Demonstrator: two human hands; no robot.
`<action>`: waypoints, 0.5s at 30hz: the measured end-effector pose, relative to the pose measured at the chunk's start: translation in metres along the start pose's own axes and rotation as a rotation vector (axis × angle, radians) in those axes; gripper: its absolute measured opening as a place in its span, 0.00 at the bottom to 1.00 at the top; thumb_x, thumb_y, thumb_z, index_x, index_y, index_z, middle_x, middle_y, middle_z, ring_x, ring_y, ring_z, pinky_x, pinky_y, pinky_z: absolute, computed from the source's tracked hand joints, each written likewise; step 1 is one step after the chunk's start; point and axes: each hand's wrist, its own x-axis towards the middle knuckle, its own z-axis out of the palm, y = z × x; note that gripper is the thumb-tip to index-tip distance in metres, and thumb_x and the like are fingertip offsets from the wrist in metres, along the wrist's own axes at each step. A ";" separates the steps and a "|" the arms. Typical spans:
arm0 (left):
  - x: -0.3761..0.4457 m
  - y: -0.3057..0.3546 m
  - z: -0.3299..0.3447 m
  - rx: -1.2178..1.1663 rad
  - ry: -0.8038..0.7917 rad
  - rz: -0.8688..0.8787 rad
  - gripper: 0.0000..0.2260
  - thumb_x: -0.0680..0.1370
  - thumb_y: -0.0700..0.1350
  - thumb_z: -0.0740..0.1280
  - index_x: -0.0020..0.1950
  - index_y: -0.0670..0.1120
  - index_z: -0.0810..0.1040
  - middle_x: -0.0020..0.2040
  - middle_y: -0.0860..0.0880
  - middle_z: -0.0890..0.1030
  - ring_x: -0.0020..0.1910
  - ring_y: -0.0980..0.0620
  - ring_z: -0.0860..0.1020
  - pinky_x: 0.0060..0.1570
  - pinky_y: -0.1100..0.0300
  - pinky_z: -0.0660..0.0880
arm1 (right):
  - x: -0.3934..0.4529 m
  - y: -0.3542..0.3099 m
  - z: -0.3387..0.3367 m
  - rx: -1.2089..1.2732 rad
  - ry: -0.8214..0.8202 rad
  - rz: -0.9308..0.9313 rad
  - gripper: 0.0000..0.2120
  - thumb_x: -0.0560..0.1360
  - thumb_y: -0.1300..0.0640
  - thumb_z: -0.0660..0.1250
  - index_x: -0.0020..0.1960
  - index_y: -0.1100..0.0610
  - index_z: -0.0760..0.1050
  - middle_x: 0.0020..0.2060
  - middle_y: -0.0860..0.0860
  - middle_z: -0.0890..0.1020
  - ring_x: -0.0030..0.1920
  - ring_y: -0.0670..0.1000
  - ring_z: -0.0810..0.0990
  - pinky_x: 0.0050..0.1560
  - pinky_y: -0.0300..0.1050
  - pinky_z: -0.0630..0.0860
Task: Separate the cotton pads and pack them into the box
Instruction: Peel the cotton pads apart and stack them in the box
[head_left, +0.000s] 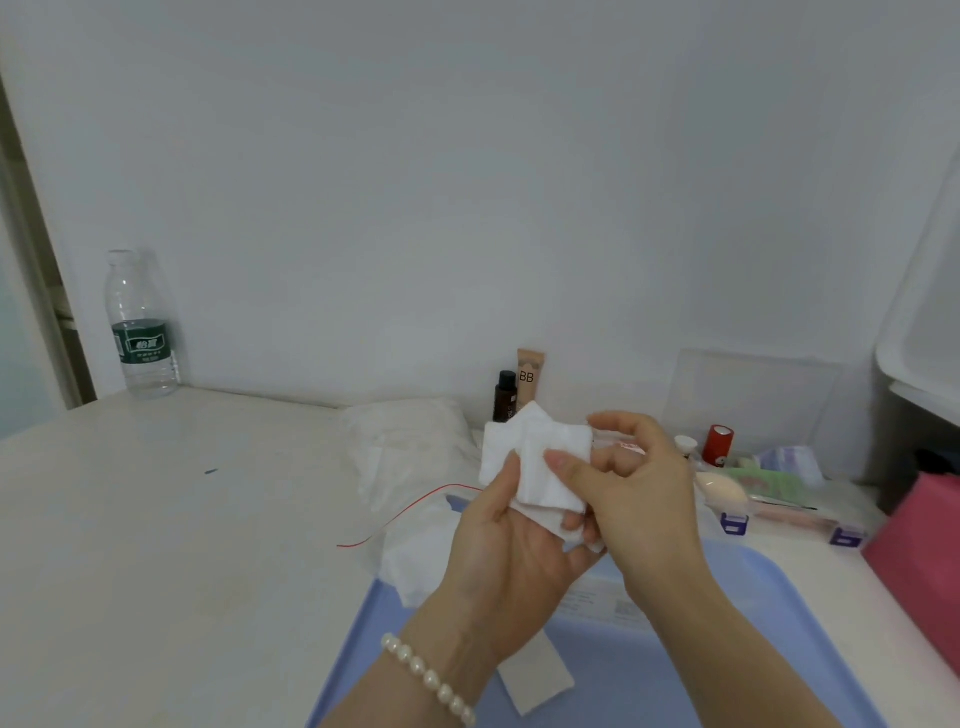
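Note:
A small fan of white square cotton pads (535, 457) is held up above the blue tray (737, 654). My left hand (511, 545) grips the pads from below, thumb on their front. My right hand (631, 493) pinches the right edge of the front pad with thumb and fingers. A single pad (535, 680) lies flat on the tray under my left wrist. A clear plastic bag with more white pads (415, 457) lies on the table behind my hands. A white flat box (602, 597) sits on the tray, mostly hidden by my hands.
A water bottle (140, 327) stands at the far left by the wall. A dark bottle (505, 397) and a BB tube (530, 376) stand behind the pads. Cosmetics, a red container (718, 444) and a clear organiser (779, 499) lie on the right, beside a pink box (924, 561).

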 end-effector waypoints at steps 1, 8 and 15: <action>0.000 0.000 0.000 0.020 0.000 0.001 0.22 0.77 0.53 0.56 0.54 0.40 0.83 0.51 0.42 0.80 0.39 0.49 0.72 0.49 0.53 0.70 | 0.000 0.001 0.000 -0.017 0.002 -0.010 0.16 0.67 0.63 0.74 0.49 0.49 0.74 0.29 0.52 0.79 0.26 0.49 0.78 0.20 0.37 0.72; -0.004 0.004 0.004 -0.002 -0.009 -0.012 0.24 0.77 0.53 0.56 0.62 0.39 0.78 0.62 0.38 0.78 0.61 0.42 0.77 0.58 0.48 0.75 | -0.002 0.010 0.003 -0.035 0.110 -0.236 0.13 0.64 0.67 0.76 0.35 0.50 0.80 0.36 0.56 0.78 0.35 0.50 0.77 0.39 0.41 0.78; -0.003 0.013 0.001 -0.105 0.075 -0.004 0.22 0.76 0.53 0.58 0.63 0.40 0.75 0.60 0.39 0.79 0.62 0.39 0.75 0.66 0.40 0.64 | 0.021 -0.008 -0.029 0.787 -0.189 0.297 0.15 0.56 0.60 0.72 0.44 0.60 0.82 0.42 0.55 0.85 0.41 0.53 0.85 0.39 0.48 0.81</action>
